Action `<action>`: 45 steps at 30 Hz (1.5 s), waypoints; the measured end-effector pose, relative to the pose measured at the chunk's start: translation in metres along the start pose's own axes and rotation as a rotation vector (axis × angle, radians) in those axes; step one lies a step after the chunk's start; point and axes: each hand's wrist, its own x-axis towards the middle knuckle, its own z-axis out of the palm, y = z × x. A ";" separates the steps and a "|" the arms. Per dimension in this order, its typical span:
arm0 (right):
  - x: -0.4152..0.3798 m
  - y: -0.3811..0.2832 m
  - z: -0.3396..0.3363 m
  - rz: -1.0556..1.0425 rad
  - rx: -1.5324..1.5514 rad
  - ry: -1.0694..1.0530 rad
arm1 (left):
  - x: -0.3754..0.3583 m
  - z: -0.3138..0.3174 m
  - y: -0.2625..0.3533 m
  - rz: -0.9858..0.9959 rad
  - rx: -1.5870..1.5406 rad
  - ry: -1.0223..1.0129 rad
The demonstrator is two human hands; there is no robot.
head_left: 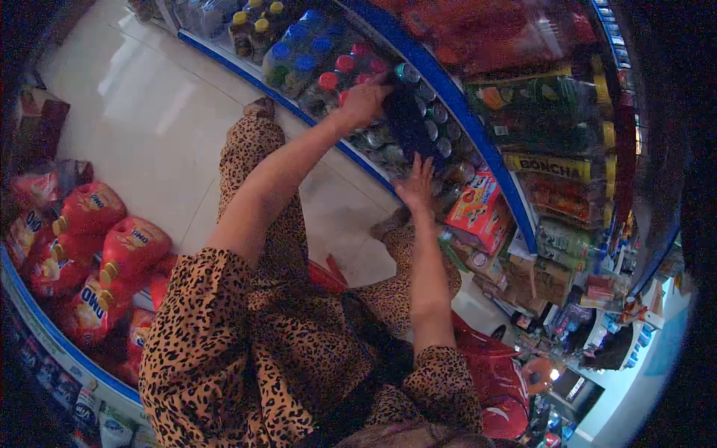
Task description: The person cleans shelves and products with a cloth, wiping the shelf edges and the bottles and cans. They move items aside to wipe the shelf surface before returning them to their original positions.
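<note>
A dark blue cloth [409,123] stretches over the tops of cans on the low shelf. My left hand [364,103] is closed at the cloth's upper end, beside red-capped bottles [345,63]. At the lower end, my right hand [420,183] touches the cloth with its fingers stretched out. Silver-topped cans [438,113] show along the cloth's right side, and one green-rimmed can [407,72] stands by its upper end. Part of the cans is hidden under the cloth and my hands.
Blue-capped bottles [297,48] and yellow-capped bottles [260,26] stand farther along the shelf. A blue shelf edge [478,123] curves above the cans. A red box [478,213] sits near my right hand. Red detergent bottles [134,246] fill the left shelf. A red stool [497,381] is behind me.
</note>
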 end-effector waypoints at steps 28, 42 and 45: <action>0.048 -0.048 0.000 -0.345 0.242 0.129 | 0.027 -0.027 -0.076 -0.455 -0.341 0.467; 0.078 -0.081 0.034 -0.434 0.101 -0.155 | 0.018 -0.019 -0.112 -0.435 0.110 0.113; 0.080 -0.082 0.027 -0.426 0.103 -0.183 | 0.008 -0.012 -0.098 -0.394 0.161 -0.039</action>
